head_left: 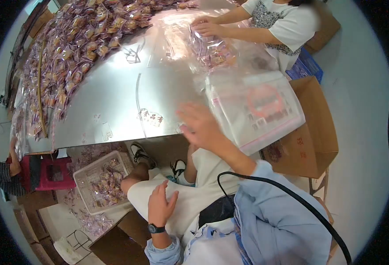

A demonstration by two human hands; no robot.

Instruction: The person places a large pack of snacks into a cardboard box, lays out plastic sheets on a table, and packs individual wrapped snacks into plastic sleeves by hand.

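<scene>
My right hand [199,126] is raised over the near edge of the metal table [115,104], blurred, its fingers stretched out and holding nothing. Just beside it lies a stack of clear plastic bags [232,117] with a red round print, hanging partly past the table edge. My left hand [161,205], a dark watch at its wrist, hovers above my lap with thumb and fingers apart, touching nothing that I can see. Across the bags, another person's hands [210,28] are on a clear bag [212,55] filled with small wrapped packets.
A large heap of small purple-and-clear packets [88,31] covers the table's far left. Below the table stands a white basket [84,176] of packets. An open cardboard box [320,132] is at right. Another person [9,172] sits at far left near a red stool [55,172].
</scene>
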